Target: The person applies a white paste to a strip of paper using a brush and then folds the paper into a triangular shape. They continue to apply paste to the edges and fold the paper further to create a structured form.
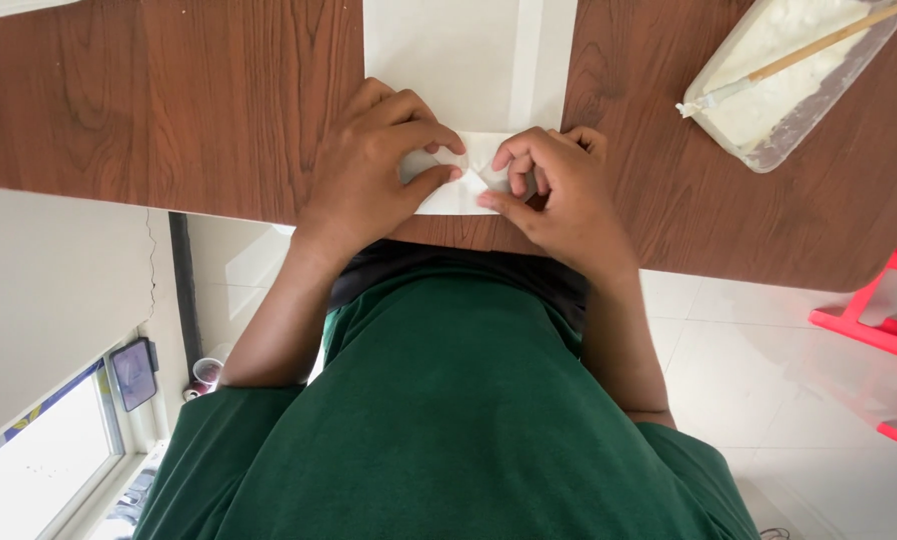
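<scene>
White paper sheet (466,60) is lying on wooden table (219,100); left hand (369,165) & right hand (559,190) are both pinching its folded near edge, glue tub (769,130) to its right.

On the counter (169,100) a sheet of paper (449,50) lies at the middle, its near folded end between the left hand (369,165) and right hand (559,190), with a tray (759,150) holding a brush (809,50) to the right.

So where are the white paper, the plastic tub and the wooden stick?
White paper (449,55): head view, on its flat unfolded upper part.
Plastic tub (769,150): head view, on its clear near rim.
Wooden stick (829,42): head view, midway along its shaft over the tub.
</scene>
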